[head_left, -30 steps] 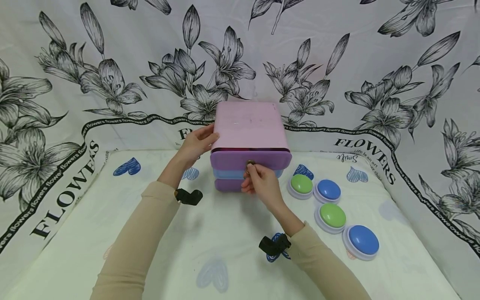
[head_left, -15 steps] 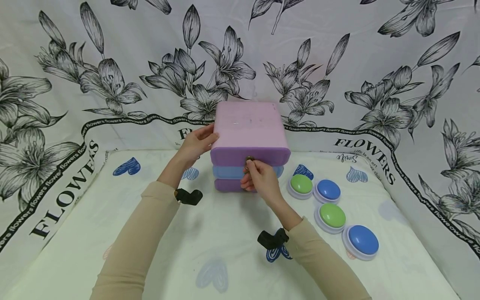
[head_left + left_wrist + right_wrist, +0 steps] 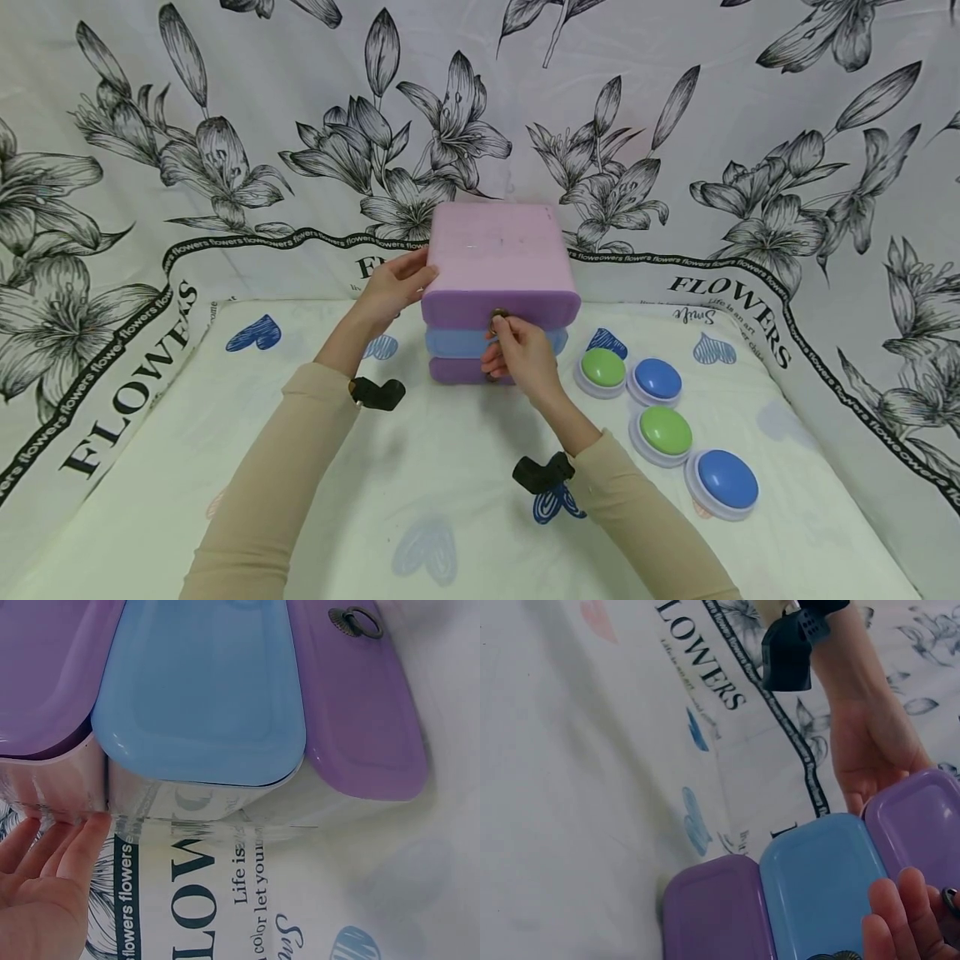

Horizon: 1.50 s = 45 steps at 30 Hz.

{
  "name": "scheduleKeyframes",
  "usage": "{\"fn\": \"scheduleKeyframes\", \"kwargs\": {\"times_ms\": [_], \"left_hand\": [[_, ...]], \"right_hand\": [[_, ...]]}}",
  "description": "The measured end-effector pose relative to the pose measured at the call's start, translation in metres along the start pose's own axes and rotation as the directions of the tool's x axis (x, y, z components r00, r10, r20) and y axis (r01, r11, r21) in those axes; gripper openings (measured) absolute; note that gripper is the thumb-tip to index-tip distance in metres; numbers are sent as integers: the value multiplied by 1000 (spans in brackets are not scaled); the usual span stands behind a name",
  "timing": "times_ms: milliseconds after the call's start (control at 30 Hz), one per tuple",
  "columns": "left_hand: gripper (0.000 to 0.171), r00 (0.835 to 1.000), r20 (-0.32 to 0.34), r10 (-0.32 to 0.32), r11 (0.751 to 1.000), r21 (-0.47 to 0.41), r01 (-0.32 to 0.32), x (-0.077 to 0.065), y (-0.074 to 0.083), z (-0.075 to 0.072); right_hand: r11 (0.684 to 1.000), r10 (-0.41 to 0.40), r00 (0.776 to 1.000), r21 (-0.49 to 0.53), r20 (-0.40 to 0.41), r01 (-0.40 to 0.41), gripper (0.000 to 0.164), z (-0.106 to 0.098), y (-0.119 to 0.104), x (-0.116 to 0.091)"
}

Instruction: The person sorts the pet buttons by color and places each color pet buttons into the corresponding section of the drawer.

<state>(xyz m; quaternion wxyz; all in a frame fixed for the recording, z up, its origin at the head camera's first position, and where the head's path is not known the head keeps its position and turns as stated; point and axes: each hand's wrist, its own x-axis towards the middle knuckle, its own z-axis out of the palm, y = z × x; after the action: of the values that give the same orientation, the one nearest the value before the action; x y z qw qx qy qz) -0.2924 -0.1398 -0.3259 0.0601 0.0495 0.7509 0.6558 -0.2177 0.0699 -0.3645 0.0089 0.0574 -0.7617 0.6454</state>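
A small chest of drawers (image 3: 498, 250) has a pink top, a purple top drawer (image 3: 450, 310), a blue middle drawer (image 3: 446, 343) and a purple bottom drawer (image 3: 453, 371). My left hand (image 3: 393, 287) rests its fairly straight fingertips against the left side of the pink casing (image 3: 56, 784). At the front, my right hand (image 3: 522, 354) pinches the bronze ring pull (image 3: 498, 318) of the top drawer with thumb and finger. In the left wrist view, a narrow dark gap shows between that drawer's front and the casing. Another ring pull (image 3: 358, 622) hangs on the bottom drawer.
To the right of the chest lie push buttons: a green one (image 3: 603, 367), a blue one (image 3: 657, 379), a second green one (image 3: 666, 430) and a second blue one (image 3: 727, 480). A white cloth with hearts (image 3: 425, 550) covers the table. Flower-print fabric (image 3: 465, 125) stands behind.
The top drawer has slid back into the chest, and the dark gap above its front no longer shows in the head view. My right hand moved slightly forward with it; my left stayed put.
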Motion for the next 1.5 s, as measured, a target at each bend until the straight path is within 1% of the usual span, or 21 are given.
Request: {"fn": "scheduleKeyframes", "kwargs": {"times_ms": [167,333,500,633,800,867,967,1067,1300,1500], "left_hand": [[61,1000,7,-3,1000,15,2,-1,1,-1],[63,1000,11,-4,1000,31,4,0,0,-1],[63,1000,13,0,1000,29,0,-1,0,-1],[61,1000,17,5,1000,5,-5,-2,1,0],[60,1000,25,6,1000,-17,-6,-2,0,1],[60,1000,21,9,1000,-9,-9,-2,0,0],[62,1000,11,11,1000,2,-11,-1,-1,0],[63,1000,10,13,1000,6,-13,0,-1,0],[60,1000,13,10,1000,-13,-10,-1,-1,0],[60,1000,5,6,1000,-3,-6,-1,0,0]], "right_hand": [[1000,-1,1000,-1,13,1,45,-1,0,1],[1000,16,999,3,31,-16,45,-3,-2,1],[999,29,999,-19,31,-28,40,-3,-17,-6],[999,28,999,-38,16,-28,37,-3,-25,-13],[999,31,1000,-40,0,-31,39,-5,1,-7],[999,24,1000,-37,-12,-25,38,-6,13,-5],[999,5,999,-37,-33,-6,30,-6,22,-7],[999,-7,998,-41,-64,4,25,-5,31,-9],[994,-3,987,-104,-158,-13,22,-5,50,-14],[984,7,983,-174,-186,-40,23,-4,64,-16]]}}
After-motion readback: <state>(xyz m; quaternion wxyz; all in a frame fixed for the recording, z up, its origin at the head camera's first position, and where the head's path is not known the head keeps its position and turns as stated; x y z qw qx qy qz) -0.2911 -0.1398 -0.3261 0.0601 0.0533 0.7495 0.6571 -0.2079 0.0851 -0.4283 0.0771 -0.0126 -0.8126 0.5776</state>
